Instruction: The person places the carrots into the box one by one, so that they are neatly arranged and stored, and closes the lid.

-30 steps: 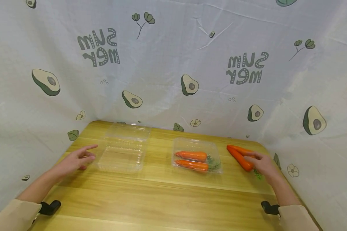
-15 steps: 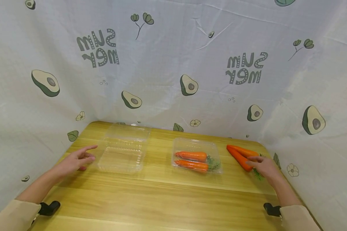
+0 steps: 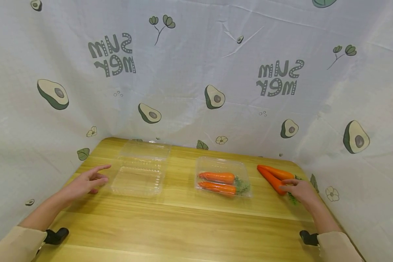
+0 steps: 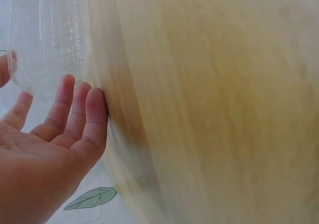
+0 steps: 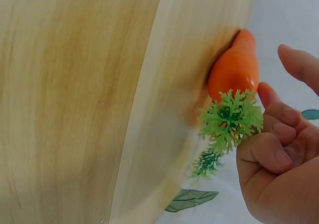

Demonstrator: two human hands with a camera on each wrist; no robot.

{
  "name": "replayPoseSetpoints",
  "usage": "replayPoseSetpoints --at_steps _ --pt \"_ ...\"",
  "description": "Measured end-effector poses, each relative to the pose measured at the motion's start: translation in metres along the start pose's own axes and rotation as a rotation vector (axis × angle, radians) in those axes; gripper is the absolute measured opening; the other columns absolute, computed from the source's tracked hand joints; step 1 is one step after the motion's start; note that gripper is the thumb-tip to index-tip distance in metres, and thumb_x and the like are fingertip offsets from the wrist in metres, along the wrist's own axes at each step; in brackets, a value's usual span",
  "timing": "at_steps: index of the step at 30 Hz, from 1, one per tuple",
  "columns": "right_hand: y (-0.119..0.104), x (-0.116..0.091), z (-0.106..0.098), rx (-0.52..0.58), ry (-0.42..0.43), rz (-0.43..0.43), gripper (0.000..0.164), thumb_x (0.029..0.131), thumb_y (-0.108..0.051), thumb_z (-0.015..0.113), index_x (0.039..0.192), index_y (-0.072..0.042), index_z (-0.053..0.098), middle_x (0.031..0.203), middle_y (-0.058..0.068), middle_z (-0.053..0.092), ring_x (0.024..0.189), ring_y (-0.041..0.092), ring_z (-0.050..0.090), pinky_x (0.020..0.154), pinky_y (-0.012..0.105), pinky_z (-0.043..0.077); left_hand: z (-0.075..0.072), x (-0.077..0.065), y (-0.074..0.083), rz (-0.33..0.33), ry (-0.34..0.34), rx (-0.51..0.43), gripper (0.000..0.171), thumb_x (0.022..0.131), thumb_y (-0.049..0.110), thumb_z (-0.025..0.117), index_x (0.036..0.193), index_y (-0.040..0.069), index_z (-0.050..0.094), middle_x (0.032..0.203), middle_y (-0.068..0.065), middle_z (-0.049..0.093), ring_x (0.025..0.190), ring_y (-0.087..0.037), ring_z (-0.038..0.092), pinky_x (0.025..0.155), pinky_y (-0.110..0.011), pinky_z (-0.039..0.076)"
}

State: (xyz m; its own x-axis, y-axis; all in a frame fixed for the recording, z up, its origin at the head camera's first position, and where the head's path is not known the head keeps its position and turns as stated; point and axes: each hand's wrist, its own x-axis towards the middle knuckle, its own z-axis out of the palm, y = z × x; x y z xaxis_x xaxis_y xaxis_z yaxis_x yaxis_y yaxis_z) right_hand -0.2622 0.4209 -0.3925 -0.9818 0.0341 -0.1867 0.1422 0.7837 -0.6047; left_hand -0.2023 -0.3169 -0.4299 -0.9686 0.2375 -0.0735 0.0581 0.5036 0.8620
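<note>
Two loose orange carrots (image 3: 272, 178) with green leafy tops (image 5: 229, 119) lie at the right of the table, forming a V. My right hand (image 3: 301, 191) is at their leafy ends. In the right wrist view its index fingertip is close beside one carrot (image 5: 234, 72); whether they touch I cannot tell. The thumb stands apart and the other fingers are curled, gripping nothing. On the far left my left hand (image 3: 86, 183) hovers with loosely spread fingers beside a clear plastic clamshell box (image 3: 139, 178). Its lid (image 3: 145, 150) is folded back, and nothing lies inside.
Midway along the table a second clear plastic box (image 3: 201, 163) holds two carrots (image 3: 217, 182) with green tops. A printed cloth (image 3: 183, 65) hangs behind and around the wooden table (image 3: 177, 229).
My right hand has shifted slightly right and down, so its fingers cover less of the carrots. The carrots, boxes and left hand stay put.
</note>
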Motion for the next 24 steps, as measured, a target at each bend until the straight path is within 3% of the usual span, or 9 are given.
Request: replayPoseSetpoints --at_steps 11,24 --pt "0.005 0.007 -0.004 -0.067 0.012 0.038 0.07 0.097 -0.041 0.063 0.142 0.012 0.047 0.15 0.046 0.022 0.13 0.063 0.031 0.104 0.069 0.033 0.001 -0.001 0.002 -0.011 0.003 0.001 0.067 0.106 0.028 0.054 0.16 0.005 0.022 0.138 -0.031 0.051 0.121 -0.039 0.053 0.084 -0.042 0.054" --pt "0.01 0.011 -0.006 -0.138 -0.014 0.032 0.072 0.096 -0.039 0.065 0.138 0.017 0.048 0.146 0.047 0.027 0.127 0.064 0.034 0.102 0.067 0.037 0.0 -0.001 0.002 -0.013 -0.003 -0.011 0.067 0.106 0.027 0.054 0.16 0.005 0.021 0.138 -0.03 0.05 0.122 -0.038 0.053 0.085 -0.043 0.054"
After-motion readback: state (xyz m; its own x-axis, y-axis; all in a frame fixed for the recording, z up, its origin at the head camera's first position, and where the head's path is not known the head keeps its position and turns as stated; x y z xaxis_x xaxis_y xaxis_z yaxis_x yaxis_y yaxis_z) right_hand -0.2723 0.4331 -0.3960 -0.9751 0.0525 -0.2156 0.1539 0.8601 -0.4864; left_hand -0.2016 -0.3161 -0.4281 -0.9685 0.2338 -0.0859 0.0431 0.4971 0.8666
